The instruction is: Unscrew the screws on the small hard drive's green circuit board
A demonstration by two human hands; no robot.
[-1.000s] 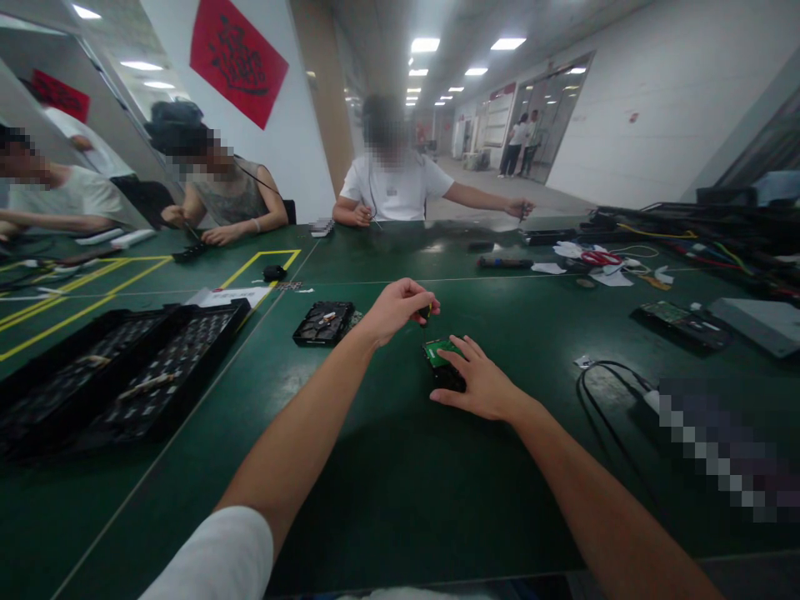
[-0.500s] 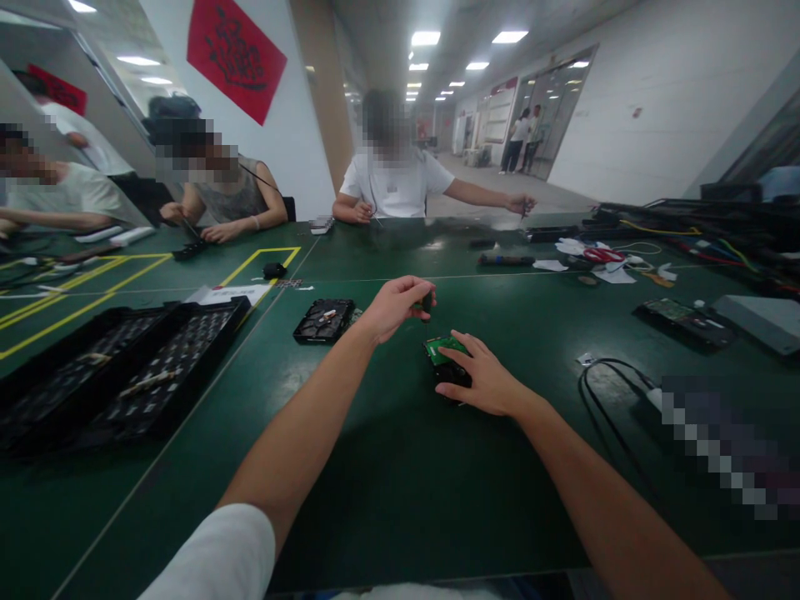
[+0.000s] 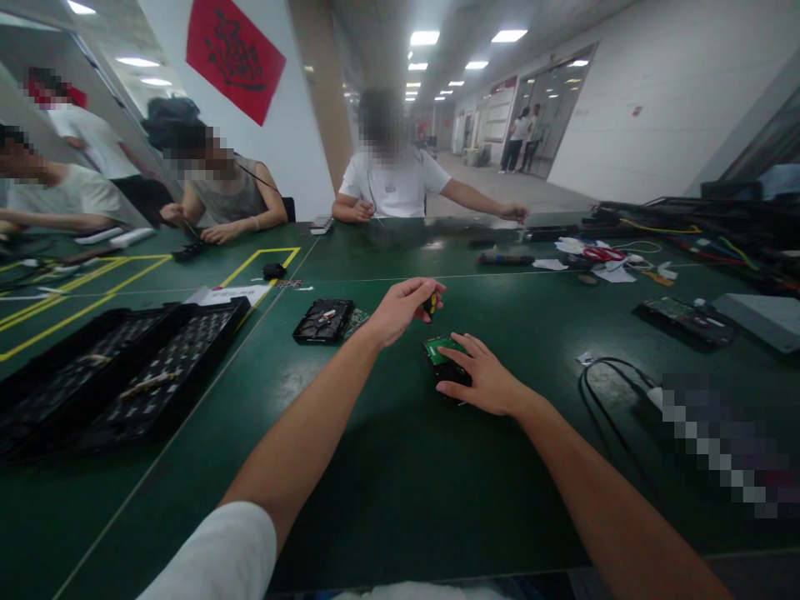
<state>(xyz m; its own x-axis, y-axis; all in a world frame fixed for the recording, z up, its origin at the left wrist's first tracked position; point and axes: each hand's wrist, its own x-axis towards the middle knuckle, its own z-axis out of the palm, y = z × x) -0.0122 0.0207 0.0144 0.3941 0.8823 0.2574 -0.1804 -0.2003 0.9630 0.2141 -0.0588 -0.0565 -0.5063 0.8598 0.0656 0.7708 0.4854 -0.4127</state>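
My left hand [image 3: 406, 308] is closed around a small screwdriver [image 3: 430, 307] with a black and yellow handle, above the far edge of a hard drive. The hard drive [image 3: 454, 385] lies on the green table with its green circuit board [image 3: 442, 348] facing up. My right hand [image 3: 484, 375] grips the drive from the right, thumb at the near side and fingers spread over the board, covering part of it. The screwdriver's thin shaft is hard to make out. Another black hard drive [image 3: 323, 321] with small parts on top sits left of my left hand.
A black, compartmented tool case [image 3: 181, 392] lies open at left. To the right are a circuit-board device [image 3: 684, 322], a grey box [image 3: 762, 321], a black cable [image 3: 584, 396] and bundled wires [image 3: 700, 237]. Co-workers sit along the table's far side, one directly opposite [image 3: 393, 179].
The screwdriver has turned in my left fingers, now showing its yellow part, and that hand has shifted slightly right. My right hand stays on the drive. The opposite co-worker's outstretched hand has lowered slightly.
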